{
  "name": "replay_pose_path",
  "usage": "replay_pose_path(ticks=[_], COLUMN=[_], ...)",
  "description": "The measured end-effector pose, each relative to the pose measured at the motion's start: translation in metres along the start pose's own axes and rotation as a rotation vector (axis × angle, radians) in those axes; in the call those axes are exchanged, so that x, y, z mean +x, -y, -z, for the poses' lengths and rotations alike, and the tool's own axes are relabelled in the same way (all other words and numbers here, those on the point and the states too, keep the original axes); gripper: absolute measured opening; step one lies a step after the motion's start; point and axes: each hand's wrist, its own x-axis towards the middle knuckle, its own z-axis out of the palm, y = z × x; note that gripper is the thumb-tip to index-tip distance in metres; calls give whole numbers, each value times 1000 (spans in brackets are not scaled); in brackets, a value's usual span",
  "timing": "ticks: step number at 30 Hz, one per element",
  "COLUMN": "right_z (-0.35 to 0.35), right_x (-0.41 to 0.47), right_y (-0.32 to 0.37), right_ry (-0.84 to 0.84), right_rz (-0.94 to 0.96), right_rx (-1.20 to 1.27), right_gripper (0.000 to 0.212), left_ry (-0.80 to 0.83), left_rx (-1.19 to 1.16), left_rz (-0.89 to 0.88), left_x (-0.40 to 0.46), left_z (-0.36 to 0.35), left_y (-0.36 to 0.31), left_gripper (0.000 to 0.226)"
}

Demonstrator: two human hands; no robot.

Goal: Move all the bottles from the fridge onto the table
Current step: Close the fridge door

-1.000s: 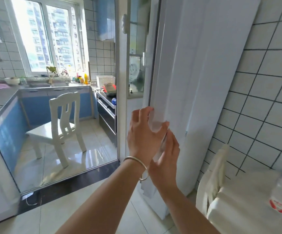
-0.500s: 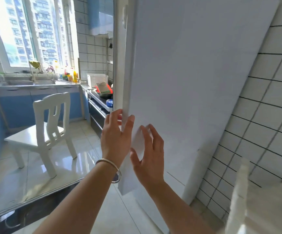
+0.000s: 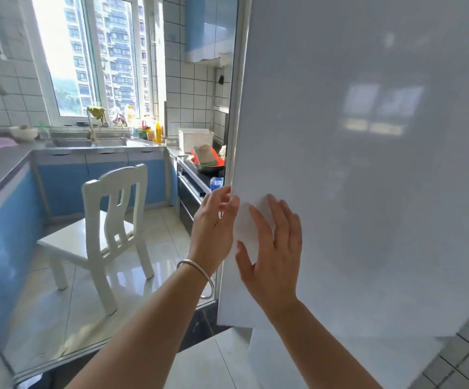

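The white fridge door (image 3: 368,164) fills the right half of the head view, and its lower edge stands out from the fridge part below (image 3: 326,360). My left hand (image 3: 213,228), with a silver bangle on the wrist, grips the door's left edge with its fingers curled over it. Just to the right, my right hand (image 3: 275,242) presses flat on the door's face with its fingers spread. The fridge's inside is hidden behind the door. No bottle from the fridge and no table is in view.
Behind a glass partition on the left stand a white chair (image 3: 106,234) and blue kitchen cabinets (image 3: 92,178) with a sink under the window. A white basket (image 3: 195,138) and a red bowl (image 3: 208,161) sit on the counter beside the door. The wall at the lower right is tiled.
The view has turned left, so the table and the bottle at the right have left the frame. The door's face has swung wider toward me. My right hand moved from the edge onto the face.
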Motion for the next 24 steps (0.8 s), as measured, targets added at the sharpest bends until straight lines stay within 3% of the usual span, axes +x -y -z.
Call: replay_pose_path(ticks=[7, 12, 15, 19, 24], right_z=[-74, -120, -139, -150, -144], right_x=[26, 41, 52, 59, 58], right_y=[-36, -61, -76, -98, -123], right_ry=[-1, -35, 18, 124, 186], right_rz=[15, -38, -139, -268, -369], right_rx=[-161, -342, -500, -688, -829], right_gripper=[52, 55, 56, 71, 84], left_ry=[154, 302, 414, 482, 478], left_rx=[-127, -227, -286, -254, -228], left_rz=[50, 22, 21, -90, -117], left_x=[83, 139, 171, 207, 236], left_z=[-28, -56, -76, -104, -148], left_y=[57, 94, 114, 138, 157], left_gripper=[28, 16, 14, 31, 23])
